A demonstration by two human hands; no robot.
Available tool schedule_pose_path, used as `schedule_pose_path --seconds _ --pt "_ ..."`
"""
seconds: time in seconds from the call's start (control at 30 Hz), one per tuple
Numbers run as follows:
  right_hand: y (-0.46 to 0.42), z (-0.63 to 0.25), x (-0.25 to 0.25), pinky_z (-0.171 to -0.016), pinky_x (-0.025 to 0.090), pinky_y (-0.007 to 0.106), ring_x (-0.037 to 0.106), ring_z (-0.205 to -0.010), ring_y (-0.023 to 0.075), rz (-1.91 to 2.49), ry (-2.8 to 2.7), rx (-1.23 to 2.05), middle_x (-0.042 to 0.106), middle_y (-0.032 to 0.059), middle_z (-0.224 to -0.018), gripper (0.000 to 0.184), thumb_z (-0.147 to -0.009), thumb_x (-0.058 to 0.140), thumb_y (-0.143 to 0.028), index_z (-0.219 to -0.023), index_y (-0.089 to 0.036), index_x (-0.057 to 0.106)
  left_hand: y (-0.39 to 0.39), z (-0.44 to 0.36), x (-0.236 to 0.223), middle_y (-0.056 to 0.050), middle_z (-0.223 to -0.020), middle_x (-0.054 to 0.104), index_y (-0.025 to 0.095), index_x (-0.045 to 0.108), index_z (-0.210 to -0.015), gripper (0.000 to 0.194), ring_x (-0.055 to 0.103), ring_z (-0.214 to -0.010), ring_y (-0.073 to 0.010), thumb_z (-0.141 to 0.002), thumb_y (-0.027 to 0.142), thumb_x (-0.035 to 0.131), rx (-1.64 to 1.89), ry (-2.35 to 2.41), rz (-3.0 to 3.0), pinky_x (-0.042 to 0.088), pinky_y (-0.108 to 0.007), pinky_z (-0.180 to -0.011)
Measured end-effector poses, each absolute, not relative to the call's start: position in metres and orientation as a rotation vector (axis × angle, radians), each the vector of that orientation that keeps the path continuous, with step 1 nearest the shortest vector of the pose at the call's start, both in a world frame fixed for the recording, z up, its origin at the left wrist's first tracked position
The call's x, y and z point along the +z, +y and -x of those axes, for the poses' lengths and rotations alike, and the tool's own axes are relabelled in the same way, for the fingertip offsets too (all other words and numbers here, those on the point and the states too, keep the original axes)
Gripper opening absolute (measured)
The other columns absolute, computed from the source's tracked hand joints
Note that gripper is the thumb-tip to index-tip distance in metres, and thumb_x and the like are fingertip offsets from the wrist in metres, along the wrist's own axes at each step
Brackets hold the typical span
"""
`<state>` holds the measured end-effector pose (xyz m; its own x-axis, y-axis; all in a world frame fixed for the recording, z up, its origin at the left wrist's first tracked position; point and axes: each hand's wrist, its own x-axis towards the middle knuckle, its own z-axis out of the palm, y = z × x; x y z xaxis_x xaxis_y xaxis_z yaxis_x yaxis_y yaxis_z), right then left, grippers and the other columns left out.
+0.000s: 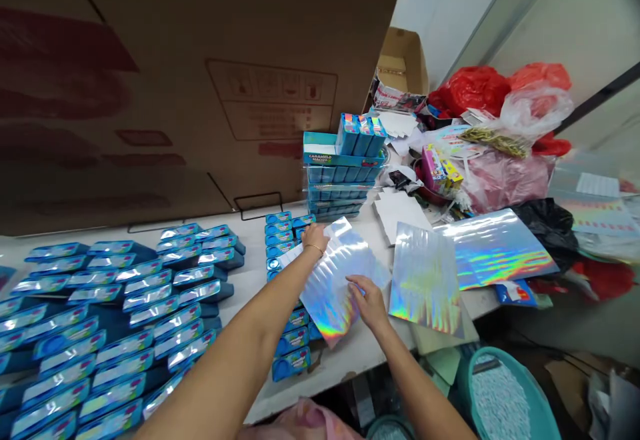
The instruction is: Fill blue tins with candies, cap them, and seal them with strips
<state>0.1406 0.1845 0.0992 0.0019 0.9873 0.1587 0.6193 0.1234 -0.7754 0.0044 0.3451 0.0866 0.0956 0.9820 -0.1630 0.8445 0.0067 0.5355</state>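
A shiny holographic sheet (336,273) lies slanted over the middle group of small blue boxes (293,363), covering part of them. My left hand (315,237) is at the sheet's upper left edge, close to the far boxes of that group. Its fingers point down and are closed; whatever they grip is hidden. Lower on the sheet, my right hand (369,299) has thumb and forefinger bent together at the sheet's surface, pinching it. A second holographic sheet (425,280) lies to the right, with another holographic sheet (500,247) beside it.
Many blue boxes (140,270) with shiny strips stand in rows at left. A big cardboard carton (200,127) walls off the back. Stacked display trays (320,158) stand behind my hands. Red bags (470,90) and clutter fill the back right. A teal bucket (465,380) sits below the table edge.
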Motion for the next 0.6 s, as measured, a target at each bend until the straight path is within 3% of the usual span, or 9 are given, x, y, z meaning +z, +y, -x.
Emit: schedule_pose_path --seconds 0.07,0.27,0.43,0.6 --pt "0.192 -0.150 0.110 -0.081 0.045 0.032 0.056 -0.090 0.0164 1.556 -1.761 0.547 0.063 0.0058 -0.094 0.024 -0.082 0.043 -0.023 -0.097 -0.021 0.062 0.342 -0.002 0.093 -0.010 -0.093 0.059 0.015 0.063 -0.085 0.020 0.051 -0.089 -0.0216 -0.075 0.025 0.049 0.403 1.684 -1.874 0.036 -0.030 -0.073" --pt "0.238 -0.165 0.166 -0.091 0.034 0.036 0.042 -0.108 0.0198 1.480 -2.135 -0.018 0.053 0.0077 -0.113 0.032 -0.085 0.041 -0.022 -0.114 -0.023 0.053 0.299 0.013 0.134 0.000 -0.063 0.053 0.016 0.057 -0.060 0.030 0.048 -0.065 -0.0129 -0.079 0.032 0.039 0.527 1.321 -1.979 0.035 -0.024 -0.063" --pt "0.252 -0.172 0.184 -0.091 0.030 0.038 0.042 -0.107 0.0206 1.269 -2.469 -0.150 0.056 0.0028 -0.110 0.025 -0.084 0.044 -0.029 -0.106 -0.028 0.057 0.262 0.013 0.161 -0.001 -0.061 0.050 0.016 0.054 -0.057 0.029 0.047 -0.066 -0.0137 -0.077 0.032 0.040 0.663 1.196 -1.951 0.036 -0.025 -0.064" --pt "0.236 -0.181 0.180 -0.091 0.034 0.037 0.044 -0.107 0.0192 1.109 -2.590 -0.026 0.055 0.0059 -0.115 0.029 -0.086 0.040 -0.022 -0.112 -0.023 0.053 0.246 0.007 0.161 -0.002 -0.067 0.056 0.017 0.059 -0.061 0.025 0.049 -0.069 -0.0143 -0.075 0.029 0.043 0.668 1.211 -1.884 0.037 -0.025 -0.067"
